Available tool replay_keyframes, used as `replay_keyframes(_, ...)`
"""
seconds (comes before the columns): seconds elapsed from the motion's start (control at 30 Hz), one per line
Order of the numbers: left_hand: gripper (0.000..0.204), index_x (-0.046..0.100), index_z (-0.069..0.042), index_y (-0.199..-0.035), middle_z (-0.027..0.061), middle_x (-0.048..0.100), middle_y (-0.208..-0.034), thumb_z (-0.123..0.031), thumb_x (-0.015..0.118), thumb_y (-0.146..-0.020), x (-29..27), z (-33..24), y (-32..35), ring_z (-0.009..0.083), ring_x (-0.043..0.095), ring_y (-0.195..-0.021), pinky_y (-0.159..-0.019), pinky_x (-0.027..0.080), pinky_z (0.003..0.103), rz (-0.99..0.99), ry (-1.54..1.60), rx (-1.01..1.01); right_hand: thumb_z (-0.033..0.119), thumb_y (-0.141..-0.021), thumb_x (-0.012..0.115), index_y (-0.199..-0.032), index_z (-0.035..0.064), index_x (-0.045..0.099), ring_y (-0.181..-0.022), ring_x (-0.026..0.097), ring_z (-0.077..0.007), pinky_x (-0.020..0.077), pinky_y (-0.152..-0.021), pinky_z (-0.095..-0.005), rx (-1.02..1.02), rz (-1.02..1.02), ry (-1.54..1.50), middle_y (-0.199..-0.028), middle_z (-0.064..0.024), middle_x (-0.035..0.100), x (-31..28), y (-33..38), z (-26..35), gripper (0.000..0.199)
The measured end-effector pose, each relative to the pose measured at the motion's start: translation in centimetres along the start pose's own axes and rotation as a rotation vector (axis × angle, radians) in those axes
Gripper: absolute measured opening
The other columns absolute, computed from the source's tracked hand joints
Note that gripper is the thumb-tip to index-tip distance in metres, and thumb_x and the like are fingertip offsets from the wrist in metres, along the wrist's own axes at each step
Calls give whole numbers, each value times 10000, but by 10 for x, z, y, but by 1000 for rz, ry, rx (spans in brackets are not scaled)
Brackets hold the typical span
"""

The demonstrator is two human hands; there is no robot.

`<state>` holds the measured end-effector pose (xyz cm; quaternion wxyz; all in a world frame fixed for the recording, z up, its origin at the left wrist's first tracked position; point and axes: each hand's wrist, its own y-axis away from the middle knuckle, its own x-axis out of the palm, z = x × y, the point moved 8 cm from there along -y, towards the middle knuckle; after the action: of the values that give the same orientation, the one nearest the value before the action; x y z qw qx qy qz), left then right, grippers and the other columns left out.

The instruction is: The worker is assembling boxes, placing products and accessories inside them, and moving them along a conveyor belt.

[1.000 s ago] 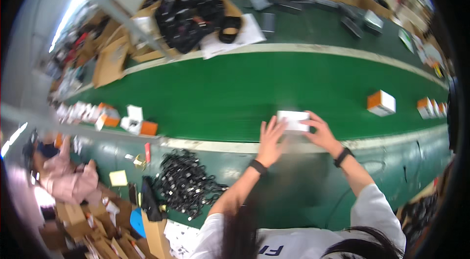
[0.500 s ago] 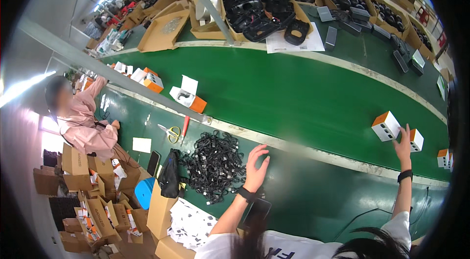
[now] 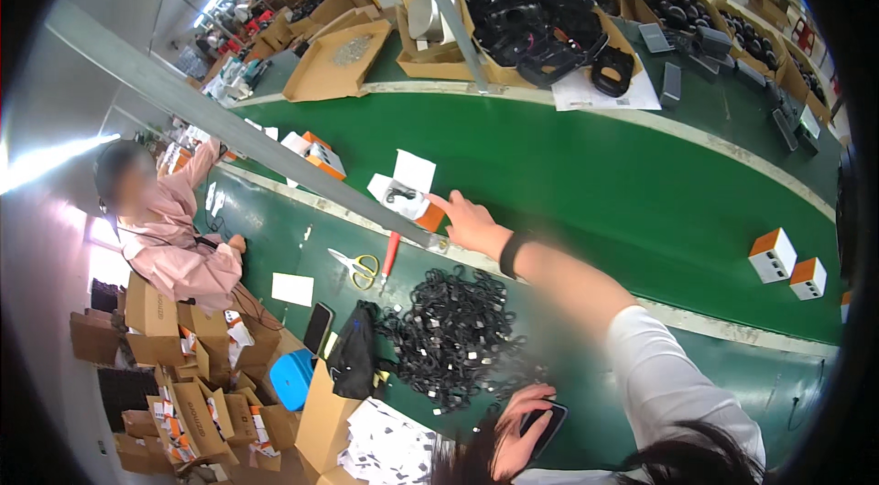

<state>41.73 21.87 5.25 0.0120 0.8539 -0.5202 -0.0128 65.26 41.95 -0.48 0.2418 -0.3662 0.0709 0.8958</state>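
Observation:
My right hand (image 3: 469, 221) stretches across to the left over the green belt, a dark band on its wrist. Its fingers are extended and apart, at the near right corner of an orange-and-white carton (image 3: 427, 215). That carton's white lid stands up, and a black coiled cable (image 3: 400, 195) shows inside. My left hand (image 3: 518, 425) is drawn in close to me, fingers bent but apart, over a black phone (image 3: 548, 436) by the table's near edge. Hair covers part of this hand. Beside it spreads a heap of black cables (image 3: 450, 329) with light plugs.
Yellow-handled scissors (image 3: 364, 272) and a red-handled tool (image 3: 391, 256) lie left of the cables. A slanting grey post (image 3: 275, 155) crosses the left side. Closed cartons (image 3: 772, 256) sit right. A co-worker in pink (image 3: 174, 238) works left. Boxes of black parts (image 3: 540, 18) line the far side.
My right hand has left the closed cartons at the right and swung left to the open carton. The left hand has pulled back toward me, over the phone. The view has shifted.

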Motion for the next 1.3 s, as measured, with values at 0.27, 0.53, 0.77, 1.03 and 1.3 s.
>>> replay_keyframes(0.27, 128, 546, 18, -908, 152, 535, -1080, 80, 521, -799, -42, 26, 23, 235, 502, -1029, -888, 375, 312, -221, 207, -161, 119, -766, 536, -806, 131, 687, -810, 611, -285, 475, -734, -389, -217, -100, 196, -860, -147, 628, 29, -55, -2, 156)
replay_keyframes(0.53, 169, 569, -15, -956, 92, 559, -1097, 16, 561, -790, -38, 56, -23, 129, 501, -981, -846, 391, 246, -239, 219, -327, 32, -625, 621, -791, 100, 703, -781, 583, -316, 464, -722, -380, -178, 277, 164, -781, -146, 614, -76, 65, -79, 198)
replay_keyframes(0.77, 556, 338, -11, -1303, 146, 338, -1356, -79, 594, -815, 46, 74, -120, 268, 332, -1236, -1038, 237, 378, -182, -342, 29, 20, -619, 620, -795, 97, 691, -778, 582, -297, 461, -724, -354, 165, 120, 28, -840, -123, 638, -177, 262, -173, 206)
replay_keyframes(1.03, 638, 246, -20, -1365, 144, 345, -1334, -103, 575, -825, 206, 75, -160, 288, 314, -1232, -1029, 235, 396, -22, -183, 208, 10, -654, 624, -1023, 41, 566, -891, 568, -259, 460, -779, -353, 217, -331, -233, -956, -145, 585, -209, 361, -220, 375)
replay_keyframes(1.3, 136, 633, -24, -919, 91, 504, -959, -103, 599, -813, 211, 75, -175, 249, 448, -927, -838, 374, 343, -10, -494, 277, 64, -756, 657, -874, 22, 546, -974, 489, -247, 412, -840, -333, 151, -829, -308, -1030, -99, 481, -189, 381, -202, 167)
